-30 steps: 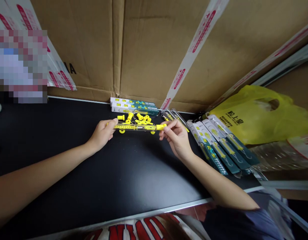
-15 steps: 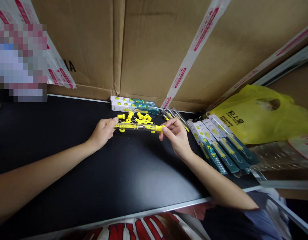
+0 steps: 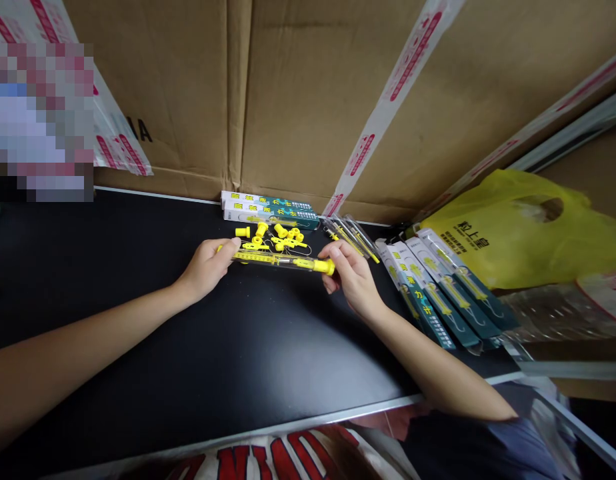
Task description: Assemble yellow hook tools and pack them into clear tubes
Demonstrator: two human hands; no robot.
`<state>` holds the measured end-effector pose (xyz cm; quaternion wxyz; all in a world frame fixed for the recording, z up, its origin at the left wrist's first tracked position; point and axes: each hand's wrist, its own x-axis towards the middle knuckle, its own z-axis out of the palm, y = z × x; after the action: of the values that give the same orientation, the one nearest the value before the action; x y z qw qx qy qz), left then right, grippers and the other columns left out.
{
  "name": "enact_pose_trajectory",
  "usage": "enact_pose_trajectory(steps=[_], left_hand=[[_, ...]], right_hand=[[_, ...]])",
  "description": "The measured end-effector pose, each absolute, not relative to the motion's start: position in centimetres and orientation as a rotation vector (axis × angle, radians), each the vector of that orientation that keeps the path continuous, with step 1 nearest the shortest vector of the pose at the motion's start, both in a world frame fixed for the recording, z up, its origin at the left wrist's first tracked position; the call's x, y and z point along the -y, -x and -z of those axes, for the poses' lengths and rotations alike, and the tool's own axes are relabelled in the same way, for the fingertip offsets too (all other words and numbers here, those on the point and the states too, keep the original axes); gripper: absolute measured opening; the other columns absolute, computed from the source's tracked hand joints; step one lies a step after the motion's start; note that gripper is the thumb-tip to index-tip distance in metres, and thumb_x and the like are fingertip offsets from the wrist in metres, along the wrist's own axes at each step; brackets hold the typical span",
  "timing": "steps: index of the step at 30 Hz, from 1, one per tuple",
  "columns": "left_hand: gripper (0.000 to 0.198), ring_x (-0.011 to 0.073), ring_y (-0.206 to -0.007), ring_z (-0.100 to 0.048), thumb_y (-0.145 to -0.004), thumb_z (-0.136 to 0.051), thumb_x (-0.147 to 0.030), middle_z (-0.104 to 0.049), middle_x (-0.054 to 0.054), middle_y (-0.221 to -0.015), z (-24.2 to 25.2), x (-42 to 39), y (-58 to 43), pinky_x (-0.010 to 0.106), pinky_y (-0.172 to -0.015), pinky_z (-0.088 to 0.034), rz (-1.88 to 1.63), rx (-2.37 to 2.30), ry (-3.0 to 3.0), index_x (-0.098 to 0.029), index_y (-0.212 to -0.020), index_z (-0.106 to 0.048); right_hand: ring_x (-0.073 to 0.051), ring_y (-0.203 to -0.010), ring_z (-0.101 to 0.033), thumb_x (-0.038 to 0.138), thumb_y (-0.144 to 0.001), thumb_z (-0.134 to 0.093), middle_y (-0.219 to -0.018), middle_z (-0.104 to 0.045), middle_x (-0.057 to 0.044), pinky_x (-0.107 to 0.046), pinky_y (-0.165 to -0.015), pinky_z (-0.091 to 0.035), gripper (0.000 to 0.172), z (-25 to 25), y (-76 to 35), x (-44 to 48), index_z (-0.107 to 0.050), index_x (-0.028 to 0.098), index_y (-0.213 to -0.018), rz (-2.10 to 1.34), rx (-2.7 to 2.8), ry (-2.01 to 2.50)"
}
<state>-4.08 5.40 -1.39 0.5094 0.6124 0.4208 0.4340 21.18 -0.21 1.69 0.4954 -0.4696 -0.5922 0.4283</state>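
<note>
Over the tabletop [image 3: 198, 373], toward its far edge, the left hand [image 3: 204, 270] grips one end of a clear tube [image 3: 291, 262]; the right hand [image 3: 355, 279] curls at its yellow cap [image 3: 324, 267], pinch unclear. The tube looks largely assembled, while loose yellow parts [image 3: 281, 231] beyond it lie unfitted.

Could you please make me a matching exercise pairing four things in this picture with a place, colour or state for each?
1. tube
2. bag
3. table
4. cardboard

A. black
B. brown, with tape strips
C. in the left hand
D. yellow, with a handle hole

Pairs: 1-C; 2-D; 3-A; 4-B
</note>
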Motion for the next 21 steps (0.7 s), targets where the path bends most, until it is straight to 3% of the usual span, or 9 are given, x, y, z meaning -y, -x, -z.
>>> enact_pose_trajectory(steps=[6, 10, 21], left_hand=[[0.037, 0.0059, -0.04, -0.023, -0.088, -0.045, -0.034, -0.023, -0.008, -0.049, 1.24, -5.47, 3.83, 0.019, -0.036, -0.025, -1.08, -1.05, -1.393, -0.021, -0.056, -0.031], [0.037, 0.0055, -0.04, -0.023, -0.088, -0.045, -0.032, -0.023, -0.008, -0.049, 1.1, -5.5, 3.76, 0.018, -0.036, -0.025, -1.103, -1.027, -1.347, -0.022, -0.056, -0.029], [0.037, 0.0063, -0.04, -0.025, -0.088, -0.044, -0.034, -0.024, -0.008, -0.049, 1.41, -5.5, 3.95, 0.02, -0.037, -0.025, -1.111, -1.027, -1.41, -0.022, -0.056, -0.031]], right_hand=[[-0.007, -0.037, -0.04, 0.043, -0.09, -0.053, -0.051, -0.05, 0.009, -0.017, -0.036, -0.036, 0.022, -2.01, -21.64, 0.23, -0.046, 0.023, -0.095, -1.248, 1.379, 1.053], [-0.008, -0.04, -0.047, 0.039, -0.083, -0.063, -0.063, -0.062, 0.007, -0.019, -0.038, -0.043, 0.031, -2.5, -21.83, 0.26, -0.038, 0.025, -0.096, -1.302, 1.436, 1.027], [-0.007, -0.038, -0.042, 0.051, -0.091, -0.049, -0.057, -0.06, 0.005, -0.018, -0.036, -0.036, 0.031, -2.46, -21.98, 0.18, -0.04, 0.022, -0.083, -1.15, 1.593, 1.159]])
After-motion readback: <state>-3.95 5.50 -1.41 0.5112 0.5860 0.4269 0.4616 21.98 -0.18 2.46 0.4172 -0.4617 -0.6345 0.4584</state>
